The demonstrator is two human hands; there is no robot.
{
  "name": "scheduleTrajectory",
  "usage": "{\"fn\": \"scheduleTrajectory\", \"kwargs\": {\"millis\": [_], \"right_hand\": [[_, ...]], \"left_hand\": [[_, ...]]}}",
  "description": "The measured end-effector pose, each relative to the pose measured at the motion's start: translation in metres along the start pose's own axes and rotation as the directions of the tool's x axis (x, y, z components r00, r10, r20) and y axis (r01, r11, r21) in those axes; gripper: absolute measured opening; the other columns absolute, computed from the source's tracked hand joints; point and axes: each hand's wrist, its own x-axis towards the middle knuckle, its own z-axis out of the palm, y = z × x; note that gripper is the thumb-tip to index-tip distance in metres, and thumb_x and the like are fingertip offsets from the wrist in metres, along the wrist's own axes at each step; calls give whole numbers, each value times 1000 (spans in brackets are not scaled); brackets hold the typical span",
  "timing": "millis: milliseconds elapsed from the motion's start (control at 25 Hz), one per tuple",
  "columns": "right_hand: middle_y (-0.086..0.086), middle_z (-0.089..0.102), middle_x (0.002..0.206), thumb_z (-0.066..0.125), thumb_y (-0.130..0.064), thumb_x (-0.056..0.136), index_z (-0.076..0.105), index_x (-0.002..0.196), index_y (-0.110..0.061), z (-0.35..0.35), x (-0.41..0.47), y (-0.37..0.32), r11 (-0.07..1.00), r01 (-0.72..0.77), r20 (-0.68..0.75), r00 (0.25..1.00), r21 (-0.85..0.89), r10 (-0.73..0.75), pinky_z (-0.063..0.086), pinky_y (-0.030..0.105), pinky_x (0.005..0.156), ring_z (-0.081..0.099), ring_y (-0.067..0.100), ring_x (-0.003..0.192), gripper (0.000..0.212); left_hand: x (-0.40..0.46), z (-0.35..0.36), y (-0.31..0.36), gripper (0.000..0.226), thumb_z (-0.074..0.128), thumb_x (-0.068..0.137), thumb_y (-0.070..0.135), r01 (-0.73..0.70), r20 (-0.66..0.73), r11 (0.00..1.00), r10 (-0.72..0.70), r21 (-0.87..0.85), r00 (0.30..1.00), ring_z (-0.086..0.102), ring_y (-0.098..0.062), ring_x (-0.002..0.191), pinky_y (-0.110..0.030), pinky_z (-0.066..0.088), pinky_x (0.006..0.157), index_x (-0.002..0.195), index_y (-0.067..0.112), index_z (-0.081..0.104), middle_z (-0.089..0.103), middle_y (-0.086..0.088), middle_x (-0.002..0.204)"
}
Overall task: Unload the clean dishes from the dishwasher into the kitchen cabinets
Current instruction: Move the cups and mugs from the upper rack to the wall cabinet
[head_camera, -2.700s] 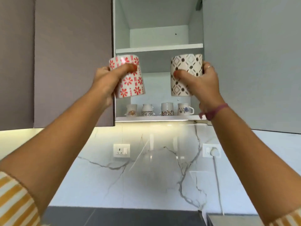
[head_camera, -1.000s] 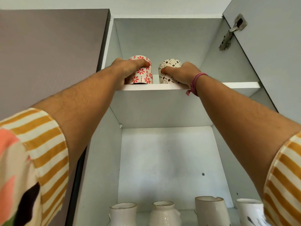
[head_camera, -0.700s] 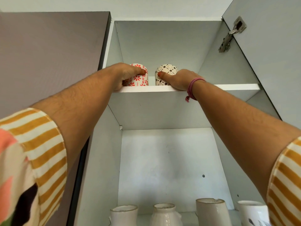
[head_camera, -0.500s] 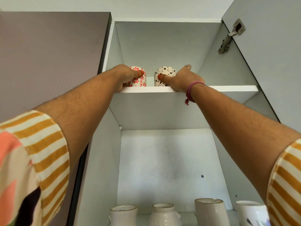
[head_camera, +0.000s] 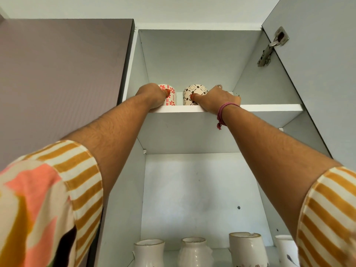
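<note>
Two ceramic mugs stand side by side on the white upper shelf (head_camera: 269,107) of the open grey wall cabinet (head_camera: 192,58), and both are partly hidden. The white mug with red flower and stripe print (head_camera: 170,96) has its left half covered by the left hand (head_camera: 152,96), and its foot is cut off by the shelf's front edge. The cream mug with a black diamond and bean pattern (head_camera: 193,94) is covered on its right by the right hand (head_camera: 215,99); neither mug's handle can be made out.

Left hand: fingers curled round the red-printed mug, thumb pressed across its front. Right hand: thumb laid on the front of the black-patterned mug, the fingers reaching round its far side where they cannot be seen, so the grasp is only partly visible. A ring shows on one raised finger, and a pink thread bracelet (head_camera: 221,113) circles the wrist.

Both forearms come out of loose sleeves striped mustard and cream. At the lower edge, four glazed white pottery pieces (head_camera: 194,251) sit on the lower shelf, cut off by the frame, the rightmost half behind the right sleeve. The matt grey door (head_camera: 327,74) stands open on a metal hinge (head_camera: 269,49); a closed brown matt cabinet front (head_camera: 57,83) lies to the left.
</note>
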Motion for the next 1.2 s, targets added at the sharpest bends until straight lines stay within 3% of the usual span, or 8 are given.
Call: {"fn": "scheduleTrajectory", "kwargs": {"millis": [80,160,360,560,800,1000,1120,1200], "right_hand": [[4,61,96,37,-56,91,28,145,-7,3,-5,1,998,14,-27,1000,-53,-15,21,43,107,56,27,110,73],[8,62,118,35,-51,92,33,141,-8,5,-14,7,996,71,-93,993,-50,-76,24,42,105,52,28,117,65],[7,43,143,46,-37,95,35,139,-11,-5,-49,34,945,266,-82,963,191,-255,7,38,118,34,22,136,53],[4,47,131,56,-25,89,47,129,-13,-22,-132,68,889,228,-218,964,396,-150,37,34,102,45,22,120,42],[1,58,114,58,-16,90,55,110,-21,-34,-244,122,738,25,-173,977,674,125,45,28,88,55,15,107,21],[-3,62,109,59,-11,91,57,109,-21,-62,-330,155,613,-137,-46,961,778,273,46,25,88,59,9,103,21],[-2,64,107,59,-9,91,59,107,-19,-93,-367,172,542,-207,-15,927,815,376,46,11,78,60,4,97,19],[-2,65,106,59,-10,92,61,103,-21,-120,-385,187,478,-265,29,895,838,444,45,11,75,60,8,99,16]], "left_hand": [[-4,2,0,50,46,96,49,-27,-47,996,31,83,998,63,-23,98,-30,47,83,119,6,55,64,-8,113],[-12,2,-1,52,48,95,48,-68,-134,992,82,108,988,61,-24,97,-31,47,81,124,5,52,62,-10,116],[-56,9,-18,63,55,93,25,-429,-159,902,418,-44,895,47,-26,125,-41,44,104,147,7,30,42,-10,143],[-154,12,-21,51,56,92,18,-528,-217,823,488,-207,846,46,-11,118,-21,40,94,140,13,42,47,-3,135],[-249,10,-34,31,58,91,16,-442,-102,819,437,-367,894,56,-7,102,-27,50,87,121,17,57,56,1,119],[-322,-5,-37,23,57,91,12,-251,4,848,286,-467,958,57,7,92,-7,45,68,110,24,59,57,11,111],[-362,-14,-37,23,58,91,11,-115,83,864,177,-490,981,58,5,91,-5,43,61,110,22,62,60,10,110],[-388,-19,-30,22,59,90,9,-31,130,869,109,-495,986,60,1,83,-5,41,56,108,22,64,63,6,105]]}}
